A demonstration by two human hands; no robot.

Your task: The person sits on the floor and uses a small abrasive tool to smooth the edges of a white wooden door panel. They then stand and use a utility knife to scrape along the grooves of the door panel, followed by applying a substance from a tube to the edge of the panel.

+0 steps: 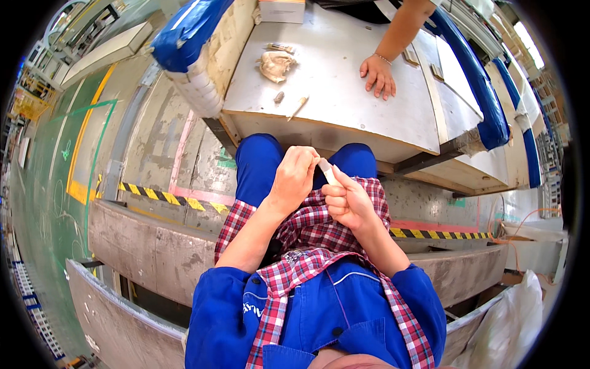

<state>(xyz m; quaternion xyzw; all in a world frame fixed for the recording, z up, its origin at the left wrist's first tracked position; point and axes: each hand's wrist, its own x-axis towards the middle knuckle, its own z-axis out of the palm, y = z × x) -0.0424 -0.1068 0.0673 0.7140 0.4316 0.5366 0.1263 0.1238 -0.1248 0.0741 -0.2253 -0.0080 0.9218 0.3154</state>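
Observation:
Above my lap, my right hand (349, 200) is closed around the white handle of a small tool (330, 176) with a short greyish, blade-like end pointing up and left. At that end my left hand (295, 175) is closed in a pinch; whatever sits between its fingertips is too small to make out. The two hands nearly meet, and the checked apron (301, 218) lies over my thighs below them. On the table ahead rest a white pointed stick-like tool (298, 107), a small brown piece (279, 97) and a crumpled beige cloth (276, 66).
Another person's hand (379, 75) lies flat on the grey table (332, 74). A small packet (281, 47) and a white box (281, 12) are farther back. Blue-wrapped posts (184, 37) flank the table. I sit on a brown bench (153, 249); a plastic bag (510, 320) hangs at right.

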